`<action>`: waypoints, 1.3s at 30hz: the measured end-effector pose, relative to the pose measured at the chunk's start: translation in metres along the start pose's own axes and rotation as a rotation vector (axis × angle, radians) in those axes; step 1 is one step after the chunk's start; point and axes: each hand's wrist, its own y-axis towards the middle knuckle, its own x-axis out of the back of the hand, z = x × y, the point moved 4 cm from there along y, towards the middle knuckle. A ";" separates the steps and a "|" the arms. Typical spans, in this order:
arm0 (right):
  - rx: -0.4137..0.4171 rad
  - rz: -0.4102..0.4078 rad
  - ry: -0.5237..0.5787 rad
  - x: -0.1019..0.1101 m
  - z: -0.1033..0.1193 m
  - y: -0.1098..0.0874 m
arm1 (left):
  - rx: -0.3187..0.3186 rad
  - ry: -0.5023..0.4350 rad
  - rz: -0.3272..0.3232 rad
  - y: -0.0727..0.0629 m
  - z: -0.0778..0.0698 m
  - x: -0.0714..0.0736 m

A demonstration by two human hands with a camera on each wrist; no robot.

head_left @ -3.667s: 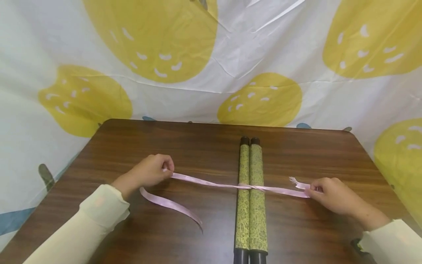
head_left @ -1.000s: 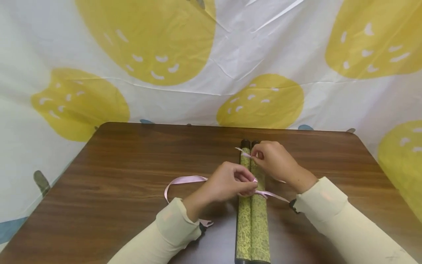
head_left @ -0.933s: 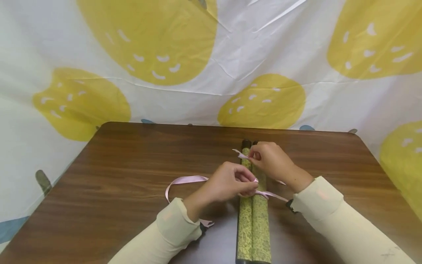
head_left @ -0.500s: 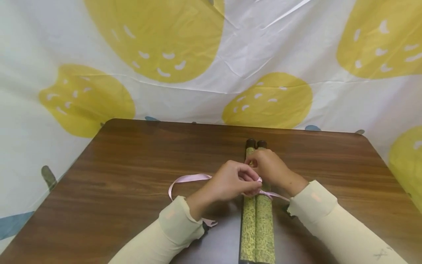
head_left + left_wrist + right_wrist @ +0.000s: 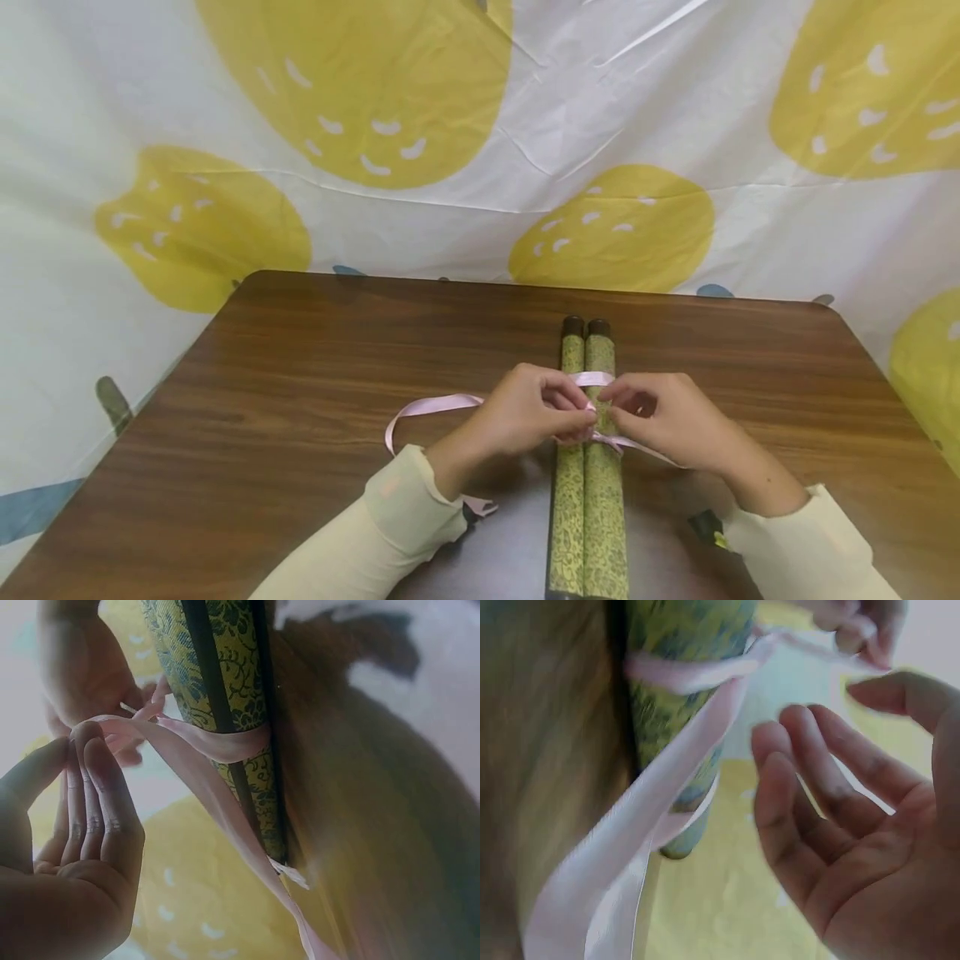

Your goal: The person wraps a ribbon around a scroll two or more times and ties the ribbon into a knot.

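Two scrolls in green-gold patterned cloth, the left scroll [image 5: 567, 517] and the right scroll [image 5: 603, 525], lie side by side with dark end knobs. A pink ribbon [image 5: 435, 406] is wrapped round them at mid-length, crossing near the hands. My left hand [image 5: 528, 408] pinches part of the ribbon just above the scrolls, between thumb and fingertips. My right hand [image 5: 675, 417] hovers by the right scroll; in the right wrist view this hand [image 5: 870, 825] has thumb and fingers apart with nothing between them. Another ribbon stretch [image 5: 592, 378] lies across both scrolls farther up.
The scrolls lie on a brown wooden table [image 5: 360, 333] with rounded far corners. Behind it hangs a white cloth [image 5: 420, 233] printed with yellow fruit shapes. A frayed ribbon end [image 5: 480, 506] shows beside the left cuff.
My right hand has let go of the ribbon's end, leaving it across the scrolls' upper part, and has moved right and nearer. My left hand keeps its pinch in nearly the same place.
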 end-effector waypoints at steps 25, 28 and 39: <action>0.046 -0.117 0.081 -0.009 0.014 -0.006 | -0.042 0.462 -0.097 0.015 -0.009 0.021; 0.060 -0.123 0.083 -0.011 0.013 -0.001 | 0.006 0.721 -0.116 0.028 -0.005 0.027; 0.055 -0.154 0.050 -0.002 0.006 -0.001 | 0.081 0.978 -0.024 0.059 0.010 0.015</action>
